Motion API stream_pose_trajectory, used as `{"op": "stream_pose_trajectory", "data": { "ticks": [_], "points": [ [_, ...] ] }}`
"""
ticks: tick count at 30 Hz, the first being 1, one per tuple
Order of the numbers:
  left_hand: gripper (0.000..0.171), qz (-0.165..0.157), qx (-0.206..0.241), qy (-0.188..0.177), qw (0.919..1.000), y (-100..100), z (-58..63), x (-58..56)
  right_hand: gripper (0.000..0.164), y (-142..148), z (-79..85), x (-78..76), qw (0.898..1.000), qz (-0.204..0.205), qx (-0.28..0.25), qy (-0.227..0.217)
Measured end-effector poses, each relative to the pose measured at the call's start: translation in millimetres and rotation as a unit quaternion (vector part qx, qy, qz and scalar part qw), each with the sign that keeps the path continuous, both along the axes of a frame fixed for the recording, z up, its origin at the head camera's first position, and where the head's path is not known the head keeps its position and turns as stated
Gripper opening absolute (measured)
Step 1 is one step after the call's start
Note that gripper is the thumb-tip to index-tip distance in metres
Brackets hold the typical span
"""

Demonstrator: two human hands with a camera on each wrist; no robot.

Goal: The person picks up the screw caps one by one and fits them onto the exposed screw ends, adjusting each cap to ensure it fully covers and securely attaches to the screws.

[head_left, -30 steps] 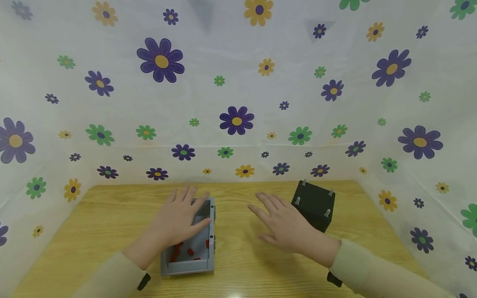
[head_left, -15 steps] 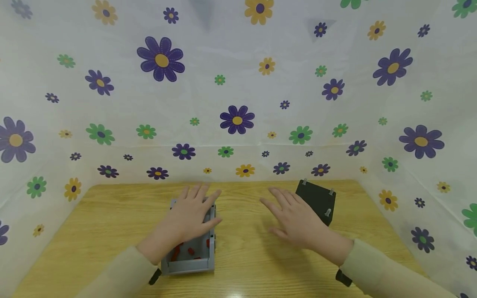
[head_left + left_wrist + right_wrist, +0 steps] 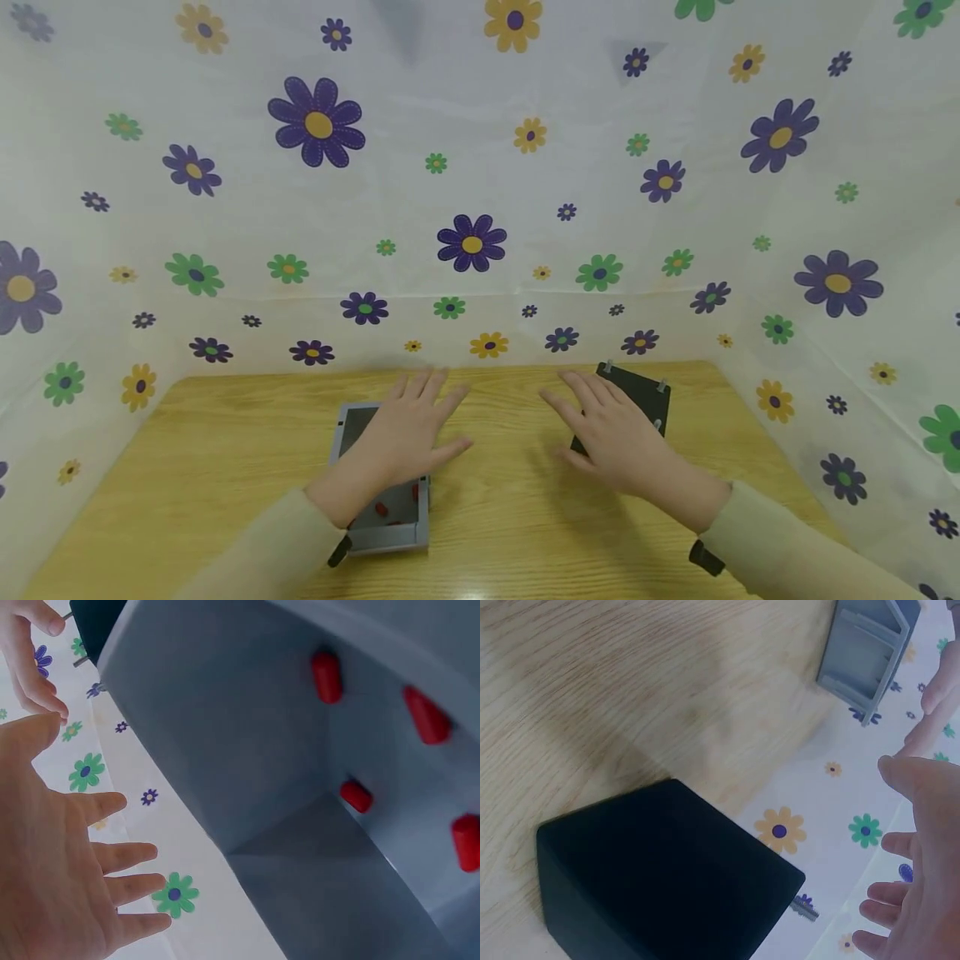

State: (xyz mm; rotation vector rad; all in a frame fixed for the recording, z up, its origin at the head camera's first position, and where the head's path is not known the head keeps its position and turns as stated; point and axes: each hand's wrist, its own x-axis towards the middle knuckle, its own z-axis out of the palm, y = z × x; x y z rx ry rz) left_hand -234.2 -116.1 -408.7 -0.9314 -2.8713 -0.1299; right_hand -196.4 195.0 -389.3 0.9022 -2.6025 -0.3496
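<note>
In the head view, we see a grey bin (image 3: 386, 539) at lower centre-left, red pieces (image 3: 382, 509) inside. Our left hand (image 3: 401, 435) hovers before its upper right, fingers spread and released. Further right, our right hand (image 3: 621, 433) hangs, fingers extended and released, partly hiding a black box (image 3: 642, 395), pegs upward, on the wooden table (image 3: 502, 508) right of centre.

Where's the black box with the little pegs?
In the head view, the black box stands at the right of the wooden table, partly hidden by the right hand, near the flowered cloth.
</note>
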Motion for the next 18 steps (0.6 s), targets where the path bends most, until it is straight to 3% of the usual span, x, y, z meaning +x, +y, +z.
{"op": "stream_pose_trajectory", "data": {
  "ticks": [18],
  "points": [
    [0.076, -0.012, -0.009, 0.004, 0.9999, 38.9, 10.8, -4.8, 0.075, 33.1, 2.9, 3.4, 0.996, -0.049, -0.066, -0.025]
  ]
}}
